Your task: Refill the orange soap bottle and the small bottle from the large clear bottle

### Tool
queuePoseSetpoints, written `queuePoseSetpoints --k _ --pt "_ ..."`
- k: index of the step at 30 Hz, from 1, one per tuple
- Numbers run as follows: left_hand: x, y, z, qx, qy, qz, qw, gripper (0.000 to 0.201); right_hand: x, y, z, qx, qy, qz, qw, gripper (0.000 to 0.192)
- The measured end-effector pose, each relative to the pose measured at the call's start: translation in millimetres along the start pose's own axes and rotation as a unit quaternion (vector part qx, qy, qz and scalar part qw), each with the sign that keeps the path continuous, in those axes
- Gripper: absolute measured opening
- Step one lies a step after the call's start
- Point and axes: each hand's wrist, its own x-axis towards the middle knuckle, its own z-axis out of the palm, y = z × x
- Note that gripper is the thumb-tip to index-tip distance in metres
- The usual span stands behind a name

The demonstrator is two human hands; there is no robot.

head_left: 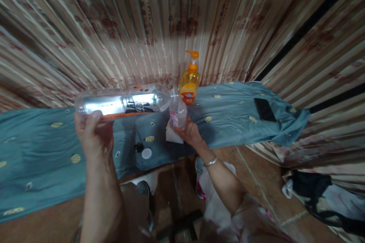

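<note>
My left hand grips a large clear plastic bottle near its base and holds it on its side. Its label is silver and orange, and its neck points right. My right hand is closed around a small clear plastic bottle with pink print, whose top meets the large bottle's mouth. Whether liquid is passing between them I cannot tell. Beneath the small bottle is a white folded tissue or cloth. A black cap and a white round lid lie near the front edge.
An orange pump bottle with yellow liquid stands just behind the small bottle. A black phone lies at the right on the teal cloth. A patterned curtain hangs behind, and a dark bag rests at lower right.
</note>
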Motion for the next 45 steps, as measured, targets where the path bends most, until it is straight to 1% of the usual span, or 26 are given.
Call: queuePoseSetpoints --k 2,4,7,11,15,19,26,30,34,37,39,42,45 --pt "0.0 0.1 -0.5 -0.001 -0.005 -0.001 1.000 0.077 1.4 -1.1 -1.9 0.011 -0.033 0.039 0.999 0.074" --pt "0.0 0.2 -0.6 -0.003 -0.002 -0.006 1.000 0.077 2.6 -3.7 -5.0 0.019 -0.054 0.062 0.996 0.070" --pt "-0.3 0.3 -0.2 -0.002 0.004 -0.005 1.000 0.077 3.2 -8.3 -10.4 0.033 -0.066 0.080 0.994 0.064" --pt "-0.9 0.5 0.9 0.001 0.001 0.001 1.000 0.076 2.5 -13.7 -15.9 0.041 -0.068 0.095 0.992 0.059" --pt "-0.8 0.6 2.1 0.002 -0.004 0.005 1.000 0.078 2.0 -15.7 -17.9 0.043 -0.066 0.093 0.993 0.051" --pt "-0.2 0.6 2.4 0.003 -0.008 0.006 1.000 0.080 2.1 -12.5 -14.7 0.033 -0.058 0.077 0.995 0.052" --pt "-0.7 0.2 1.1 0.000 0.005 -0.005 1.000 0.084 2.3 0.3 0.9 0.014 -0.037 0.052 0.998 0.068" --pt "-0.6 -0.1 1.9 0.000 0.010 -0.002 1.000 0.086 1.7 2.0 6.5 0.016 -0.026 0.042 0.999 0.075" --pt "0.0 0.1 1.9 -0.001 0.007 -0.001 1.000 0.082 1.6 0.3 5.4 0.034 -0.037 0.057 0.997 0.071" --pt "0.0 0.2 1.0 -0.001 -0.003 0.000 1.000 0.079 1.7 -0.3 2.2 0.028 -0.032 0.050 0.998 0.072" --pt "0.2 -0.3 0.2 -0.002 -0.002 -0.003 1.000 0.081 1.8 -1.0 0.4 0.024 -0.032 0.048 0.998 0.071" --pt "1.1 -1.6 -1.2 -0.004 0.003 -0.005 1.000 0.086 2.0 -3.6 0.2 0.033 -0.039 0.060 0.997 0.064" --pt "2.1 -2.5 -1.8 -0.003 0.004 -0.005 1.000 0.088 2.3 -6.3 2.3 0.035 -0.030 0.067 0.997 0.060"
